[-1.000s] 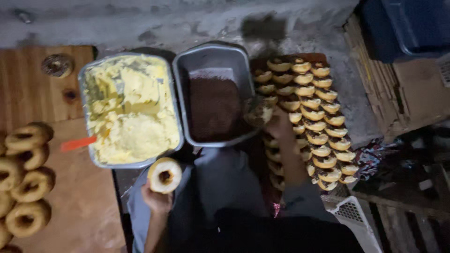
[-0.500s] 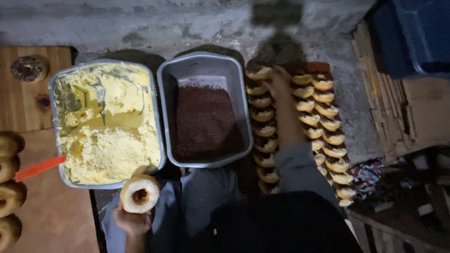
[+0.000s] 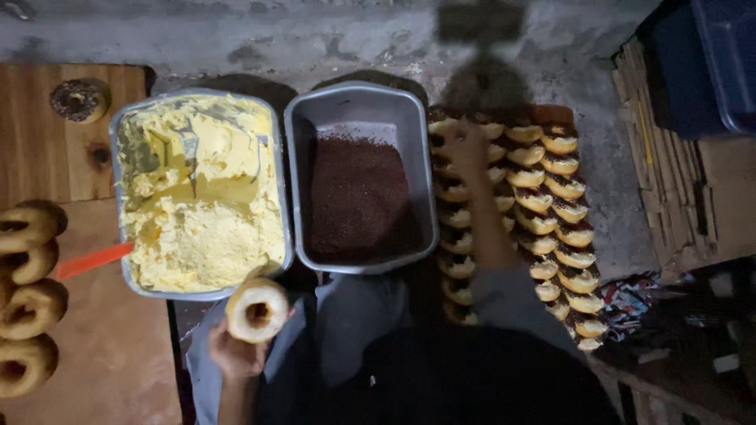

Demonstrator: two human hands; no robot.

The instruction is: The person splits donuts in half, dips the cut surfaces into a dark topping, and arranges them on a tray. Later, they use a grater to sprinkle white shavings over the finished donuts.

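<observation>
Rough grey concrete runs along the top of the scene, dimly lit, with the work laid out below it. Taking the metal tray of chocolate sprinkles as the landmark: touching its left wall stands a second metal tray filled with pale yellow cream, and an orange handle sticks out from that tray's lower left corner. Further left lies a wooden board with one chocolate-coated doughnut near its top, and a column of plain doughnuts runs down the far left edge.

Just below the cream tray's near rim, to the lower left of the sprinkle tray, the left hand holds a plain ring doughnut upright, fingers wrapped around its lower edge, the hole facing the camera.

Right of the sprinkle tray, rows of filled, sprinkle-edged doughnuts stand packed on edge. The right hand reaches over the upper part of the nearest row, resting among the doughnuts there; it is in shadow and blurred, so I cannot tell whether its fingers close on one. Far right sit flattened cardboard and a dark blue crate.
</observation>
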